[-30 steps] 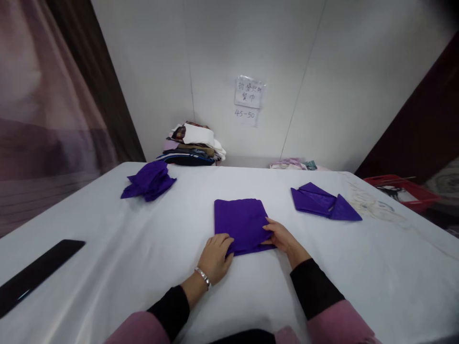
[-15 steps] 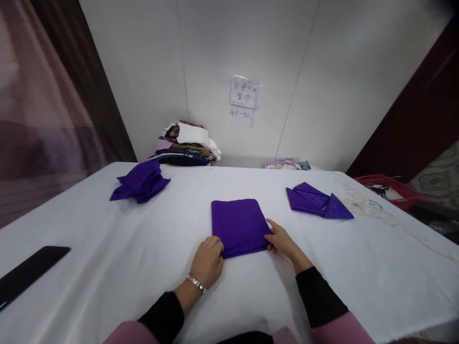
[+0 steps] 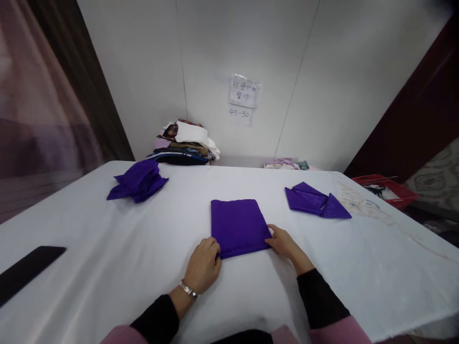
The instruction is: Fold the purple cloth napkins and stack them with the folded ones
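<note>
A purple cloth napkin [image 3: 239,224], folded into a square of several layers, lies flat on the white-covered table in front of me. My left hand [image 3: 202,263] is closed on its near left corner, fingers curled and partly hiding that corner. At the near right corner, my right hand [image 3: 283,242] pinches the edge between thumb and fingers. Farther right lie folded purple napkins [image 3: 311,199] with pointed ends. A crumpled heap of purple cloth [image 3: 138,181] rests at the far left of the table.
A flat black object [image 3: 28,272] lies at the table's left edge. Behind the table [image 3: 193,188] stand a pile of folded clothes [image 3: 186,143] and some pastel cloth [image 3: 283,164]. A red basket [image 3: 401,193] sits beyond the right edge. Handwritten paper signs [image 3: 244,98] hang on the wall.
My left hand has shifted slightly left and my right hand a little lower at the napkin's corners. The square napkin lies nearly as before; the view has moved slightly.
</note>
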Action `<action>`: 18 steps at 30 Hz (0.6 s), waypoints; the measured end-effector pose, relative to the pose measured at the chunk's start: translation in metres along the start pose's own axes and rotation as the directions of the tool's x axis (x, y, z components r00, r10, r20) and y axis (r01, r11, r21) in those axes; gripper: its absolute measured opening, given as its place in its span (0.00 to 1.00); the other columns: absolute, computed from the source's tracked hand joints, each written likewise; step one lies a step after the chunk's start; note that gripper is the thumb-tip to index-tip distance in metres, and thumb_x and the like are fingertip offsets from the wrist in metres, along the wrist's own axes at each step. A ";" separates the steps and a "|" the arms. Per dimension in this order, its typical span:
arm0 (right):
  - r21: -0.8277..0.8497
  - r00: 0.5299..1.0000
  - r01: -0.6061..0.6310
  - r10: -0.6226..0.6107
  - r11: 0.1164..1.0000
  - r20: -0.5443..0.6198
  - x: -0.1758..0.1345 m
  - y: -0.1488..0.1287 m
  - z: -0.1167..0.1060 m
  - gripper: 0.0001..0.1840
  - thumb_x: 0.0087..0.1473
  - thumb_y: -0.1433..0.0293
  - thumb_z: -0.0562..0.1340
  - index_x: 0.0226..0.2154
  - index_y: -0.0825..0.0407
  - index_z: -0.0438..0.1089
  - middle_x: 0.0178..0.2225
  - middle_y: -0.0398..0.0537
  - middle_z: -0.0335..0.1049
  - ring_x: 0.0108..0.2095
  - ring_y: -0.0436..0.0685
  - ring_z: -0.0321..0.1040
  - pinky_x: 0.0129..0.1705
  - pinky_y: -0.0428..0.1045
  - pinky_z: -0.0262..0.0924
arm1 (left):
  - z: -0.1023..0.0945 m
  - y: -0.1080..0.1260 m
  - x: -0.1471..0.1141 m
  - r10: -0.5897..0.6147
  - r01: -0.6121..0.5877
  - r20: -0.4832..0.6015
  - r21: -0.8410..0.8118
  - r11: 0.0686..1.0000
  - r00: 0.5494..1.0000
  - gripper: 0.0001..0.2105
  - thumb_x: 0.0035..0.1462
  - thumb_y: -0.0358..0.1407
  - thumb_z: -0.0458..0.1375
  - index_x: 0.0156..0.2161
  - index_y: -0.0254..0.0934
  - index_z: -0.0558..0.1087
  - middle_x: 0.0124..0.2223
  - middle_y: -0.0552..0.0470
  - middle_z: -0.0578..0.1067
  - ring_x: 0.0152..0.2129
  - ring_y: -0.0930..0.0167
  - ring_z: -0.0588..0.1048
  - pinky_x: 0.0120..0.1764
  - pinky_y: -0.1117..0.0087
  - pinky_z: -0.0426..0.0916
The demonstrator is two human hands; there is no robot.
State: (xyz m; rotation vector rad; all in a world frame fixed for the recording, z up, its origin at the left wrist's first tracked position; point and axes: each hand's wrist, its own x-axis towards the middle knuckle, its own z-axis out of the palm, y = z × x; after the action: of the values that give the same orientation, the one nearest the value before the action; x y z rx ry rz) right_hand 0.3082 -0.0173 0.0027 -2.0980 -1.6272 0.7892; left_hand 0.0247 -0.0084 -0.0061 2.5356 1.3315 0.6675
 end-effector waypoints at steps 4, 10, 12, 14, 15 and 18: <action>-0.101 1.000 0.007 -0.009 0.995 -0.019 0.001 0.003 -0.001 0.32 0.48 0.66 0.61 0.56 0.56 0.58 0.30 0.47 0.71 0.30 0.54 0.67 0.33 0.46 0.56 | -0.003 0.000 -0.003 -0.003 0.003 0.001 0.007 1.000 1.000 0.07 0.47 0.23 0.50 0.29 0.37 0.64 0.35 0.50 0.67 0.34 0.67 0.64 0.38 0.65 0.61; -0.160 1.000 -0.006 0.006 0.987 -0.004 0.004 0.009 -0.007 0.27 0.48 0.70 0.61 0.53 0.55 0.63 0.31 0.47 0.72 0.31 0.53 0.68 0.33 0.45 0.56 | -0.004 -0.002 -0.008 -0.001 0.001 0.020 -0.004 1.000 1.000 0.07 0.48 0.24 0.50 0.31 0.37 0.65 0.36 0.50 0.67 0.34 0.67 0.64 0.38 0.65 0.61; -0.148 1.000 -0.007 0.004 0.989 -0.016 0.004 0.010 -0.012 0.23 0.48 0.71 0.60 0.49 0.55 0.67 0.29 0.46 0.72 0.30 0.52 0.68 0.32 0.44 0.56 | -0.004 -0.001 -0.009 -0.002 0.002 0.030 0.003 1.000 1.000 0.07 0.47 0.24 0.50 0.31 0.37 0.66 0.35 0.50 0.67 0.34 0.67 0.65 0.38 0.65 0.61; -0.124 0.998 -0.009 0.001 0.992 -0.064 0.002 0.011 -0.019 0.20 0.50 0.71 0.59 0.48 0.54 0.68 0.28 0.45 0.72 0.28 0.51 0.67 0.32 0.44 0.56 | -0.005 -0.001 -0.009 -0.001 0.001 0.037 0.007 1.000 0.999 0.08 0.47 0.24 0.50 0.32 0.37 0.66 0.36 0.50 0.67 0.34 0.67 0.65 0.38 0.65 0.61; -0.111 0.995 -0.009 -0.002 0.994 -0.101 0.000 0.011 -0.023 0.19 0.51 0.70 0.58 0.47 0.54 0.68 0.28 0.45 0.72 0.28 0.51 0.67 0.32 0.44 0.56 | -0.006 -0.001 -0.009 0.002 -0.002 0.039 0.007 1.000 0.999 0.08 0.47 0.24 0.50 0.33 0.37 0.66 0.36 0.50 0.67 0.34 0.67 0.66 0.39 0.65 0.62; -0.060 0.986 0.001 -0.011 0.998 -0.169 -0.007 0.011 -0.032 0.15 0.52 0.69 0.57 0.43 0.53 0.69 0.28 0.44 0.71 0.26 0.50 0.67 0.31 0.45 0.56 | -0.007 -0.001 -0.009 0.020 -0.020 0.052 -0.003 1.000 0.998 0.08 0.48 0.25 0.51 0.34 0.37 0.66 0.37 0.50 0.67 0.36 0.66 0.66 0.40 0.64 0.62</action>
State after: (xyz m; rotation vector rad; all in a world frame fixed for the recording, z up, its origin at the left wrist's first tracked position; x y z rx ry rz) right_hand 0.3355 -0.0251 0.0220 -2.1362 -1.5830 0.5496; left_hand 0.0162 -0.0151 -0.0033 2.5497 1.2894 0.6018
